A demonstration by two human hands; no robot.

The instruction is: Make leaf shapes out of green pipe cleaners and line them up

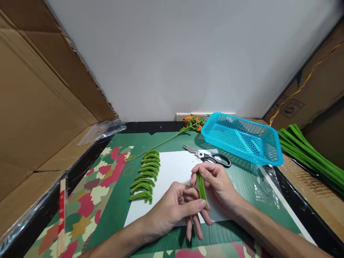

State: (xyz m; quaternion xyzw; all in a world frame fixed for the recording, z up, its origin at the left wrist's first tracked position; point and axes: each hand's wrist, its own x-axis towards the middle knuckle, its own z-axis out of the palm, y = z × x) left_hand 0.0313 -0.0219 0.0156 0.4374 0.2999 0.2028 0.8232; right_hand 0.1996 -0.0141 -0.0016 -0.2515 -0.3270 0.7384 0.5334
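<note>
Both hands hold one folded green pipe cleaner (201,189) above a white sheet of paper (172,168). My left hand (181,206) pinches its lower end between thumb and fingers, the other fingers spread below. At the upper end, the thumb and fingertips of my right hand (216,181) are closed on it. Left of my hands, several bent green pipe cleaner pieces (145,175) lie in a column along the paper's left edge. Scissors (206,155) with black and white handles rest just beyond my right hand, blades pointing left.
A blue perforated basket (242,138) stands at the back right. Behind the paper lies an orange flower with a long green stem (172,137). A bundle of green pipe cleaners (314,157) is at the far right. Chopsticks in a red-and-white wrapper (61,215) lie left; cardboard (40,89) walls the side.
</note>
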